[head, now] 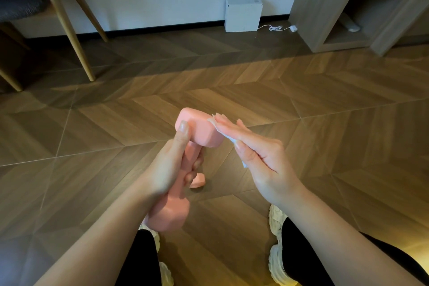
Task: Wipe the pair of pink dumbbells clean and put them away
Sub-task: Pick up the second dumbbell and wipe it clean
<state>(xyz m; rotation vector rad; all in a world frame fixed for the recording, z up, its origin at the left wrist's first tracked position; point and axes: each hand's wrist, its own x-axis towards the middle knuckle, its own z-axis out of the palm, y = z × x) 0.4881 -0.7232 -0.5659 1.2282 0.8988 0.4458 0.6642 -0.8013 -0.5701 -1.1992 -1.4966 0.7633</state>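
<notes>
Left hand point(169, 165) is gripping the pink dumbbell point(199, 132) around its handle, fingers wrapping it and the thumb lying up against the top head, holding it tilted in the air above the wood floor point(325, 123). Right hand point(262, 158) is pressing a white wipe point(228, 137) flat against the side of that top head, fingers straight, thumb pinning the wipe to them. The second dumbbell point(198, 182) is peeking out on the floor just behind the left hand, mostly hidden. A white box point(242, 15) is sitting by the wall.
</notes>
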